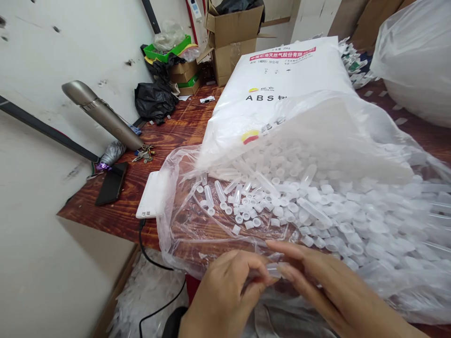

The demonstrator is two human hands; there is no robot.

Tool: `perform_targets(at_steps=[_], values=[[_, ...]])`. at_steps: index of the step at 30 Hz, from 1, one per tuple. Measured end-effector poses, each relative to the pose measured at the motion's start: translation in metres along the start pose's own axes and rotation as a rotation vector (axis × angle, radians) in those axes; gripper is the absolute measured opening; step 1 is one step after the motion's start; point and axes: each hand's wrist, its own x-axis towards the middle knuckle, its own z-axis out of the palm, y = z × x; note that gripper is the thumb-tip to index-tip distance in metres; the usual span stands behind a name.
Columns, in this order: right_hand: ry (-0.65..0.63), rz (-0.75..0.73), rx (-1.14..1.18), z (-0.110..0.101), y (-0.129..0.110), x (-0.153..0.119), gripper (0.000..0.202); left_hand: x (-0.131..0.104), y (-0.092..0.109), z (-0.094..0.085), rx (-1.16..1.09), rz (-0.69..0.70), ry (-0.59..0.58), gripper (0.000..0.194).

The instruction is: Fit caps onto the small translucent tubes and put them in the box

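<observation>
The left hand (229,286) pinches a small clear plastic piece (273,269) between finger and thumb, so its grip is narrow and holds that piece. The piece is low in the middle of the view, between the two hands, just in front of the near edge of the desk (186,124). The right hand (324,277) touches the other end, with one finger reaching out straight above it. I cannot tell if its grip is closed on the piece.

Past the hands is a heap of cloudy white plastic. Some bits are long, smooth tubes (208,196). Many more are short, round caps (256,221) with a hole in one end. They lie on a thin, crinkly, see-through bag (183,239). Behind them slopes a big, smooth white sack (282,70) with red and black print. The desk is shiny brown with dark wood streaks.

A shiny metal flask (105,117) leans over bumpy metal keys (144,154). A flat black phone (112,184) sits near the left edge of the desk. A white block (151,197) touches the bag, and a thin black cord (141,239) hangs from it over the edge.

The heap is thick on the right and thin on the left. There, a bare patch of bag gives the left hand some room. The right hand is close to the caps and has less room. Brown wood shows between the keys and the sack.
</observation>
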Motion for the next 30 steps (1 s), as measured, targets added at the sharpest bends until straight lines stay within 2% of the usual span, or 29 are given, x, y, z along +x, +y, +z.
perform_targets(at_steps=[2,4,6,16,18,20,22,23,27,30], values=[[-0.04,0.014,-0.026,0.001,0.0,-0.002,0.04,0.0,-0.001,0.001,0.044,0.024,-0.001,0.009],[-0.093,0.012,-0.034,-0.001,-0.001,-0.003,0.046,0.0,-0.001,0.001,0.047,-0.011,0.007,0.009],[-0.12,-0.003,-0.023,-0.002,-0.002,-0.003,0.042,0.0,0.0,0.001,0.039,-0.041,0.008,0.008],[-0.115,-0.031,0.007,0.001,-0.003,0.001,0.038,0.0,0.002,-0.001,0.088,0.012,0.019,0.012],[-0.112,-0.019,0.026,0.004,-0.005,0.002,0.034,0.0,0.0,0.001,0.177,0.083,0.03,0.009],[-0.09,0.042,0.076,0.006,-0.006,0.005,0.029,0.001,-0.003,0.001,0.279,0.236,0.031,0.002],[-0.084,0.1,0.11,0.008,-0.006,0.008,0.03,0.004,-0.004,-0.001,0.365,0.368,0.033,0.008],[-0.086,0.094,0.1,0.008,-0.006,0.009,0.03,0.005,-0.003,-0.003,0.39,0.389,0.039,0.013],[-0.087,-0.149,-0.008,0.008,-0.003,0.011,0.041,0.008,-0.001,-0.011,0.445,0.357,0.071,0.024],[-0.083,-0.183,-0.027,0.01,-0.006,0.01,0.033,0.008,0.0,-0.011,0.502,0.419,0.048,0.028]])
